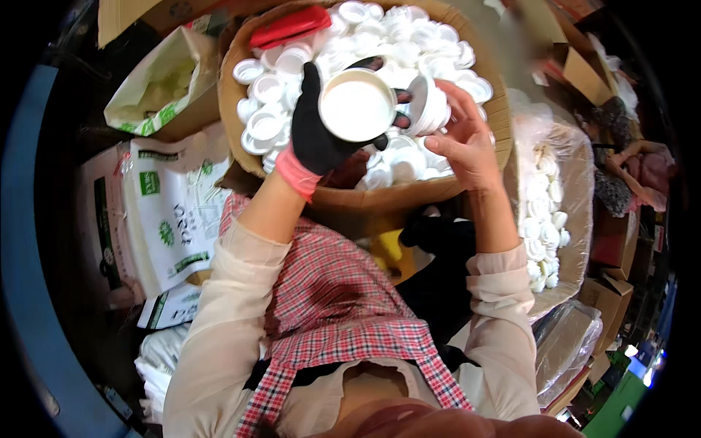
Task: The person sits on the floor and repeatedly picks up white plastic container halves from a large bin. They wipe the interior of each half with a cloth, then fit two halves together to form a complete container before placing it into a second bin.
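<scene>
My left hand [320, 135], in a black glove with a pink cuff, grips a round white lid [358, 106], its flat face turned up. The thumb presses along the left rim and the fingertips show around its far and right sides. Close by on the right, my bare right hand [467, 139] has its fingers closed around a small white ribbed lid [427, 106], perhaps several nested together. This lid nearly meets the left fingertips; whether they touch, I cannot tell. Below both hands lies a heap of loose white plastic lids [405, 157] in a large cardboard box [350, 201].
A red pouch-like item [290, 27] rests on the heap's far left. Left of the box are an open white-and-green bag [164, 84] and printed white sacks [175, 212]. A plastic-lined carton [573, 241] of white pieces stands at right. Another person [646, 171] is at the far right.
</scene>
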Available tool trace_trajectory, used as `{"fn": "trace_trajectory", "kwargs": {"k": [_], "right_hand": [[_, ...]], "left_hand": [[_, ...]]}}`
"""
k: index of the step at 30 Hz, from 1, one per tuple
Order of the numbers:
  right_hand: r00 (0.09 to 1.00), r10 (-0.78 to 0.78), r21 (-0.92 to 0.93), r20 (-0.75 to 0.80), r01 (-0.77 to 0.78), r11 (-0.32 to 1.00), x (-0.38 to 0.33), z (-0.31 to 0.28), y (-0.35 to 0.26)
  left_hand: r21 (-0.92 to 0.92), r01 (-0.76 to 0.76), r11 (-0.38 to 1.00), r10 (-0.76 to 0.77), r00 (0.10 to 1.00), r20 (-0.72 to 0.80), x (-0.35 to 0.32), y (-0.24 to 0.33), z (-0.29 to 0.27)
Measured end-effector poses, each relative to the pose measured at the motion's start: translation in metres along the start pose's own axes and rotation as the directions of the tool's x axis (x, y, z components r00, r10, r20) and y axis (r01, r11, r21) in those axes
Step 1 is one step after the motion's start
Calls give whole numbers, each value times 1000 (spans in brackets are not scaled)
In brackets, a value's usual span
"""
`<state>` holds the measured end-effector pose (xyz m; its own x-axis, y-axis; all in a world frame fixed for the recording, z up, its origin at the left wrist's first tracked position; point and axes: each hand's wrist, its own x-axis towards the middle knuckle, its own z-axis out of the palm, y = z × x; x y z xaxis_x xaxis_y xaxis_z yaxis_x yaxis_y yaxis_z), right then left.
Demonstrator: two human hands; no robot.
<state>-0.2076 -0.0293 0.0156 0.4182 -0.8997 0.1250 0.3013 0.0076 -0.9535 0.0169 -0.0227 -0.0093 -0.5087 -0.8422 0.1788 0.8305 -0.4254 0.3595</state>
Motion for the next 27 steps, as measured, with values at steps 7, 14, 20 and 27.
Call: {"fn": "trace_trajectory", "kwargs": {"k": [7,14,20,27], "right_hand": [[996,85,-249,-34,-91,964,-3,8,-2],[968,-225,-528,109,248,812,-3,13,-5],[890,-438,-760,129,373,532,-10,26,-17],[892,-428,-829,149,349,438,-8,38,-6]], "left_hand": [[212,-56,976,53,998,17,-4,-6,2],[656,-137,742,179,984,3,-3,-11,3],[967,-246,-59,276,927,253,0,-22,9],[905,-249,345,316,939,138,6,-31,6]]}}
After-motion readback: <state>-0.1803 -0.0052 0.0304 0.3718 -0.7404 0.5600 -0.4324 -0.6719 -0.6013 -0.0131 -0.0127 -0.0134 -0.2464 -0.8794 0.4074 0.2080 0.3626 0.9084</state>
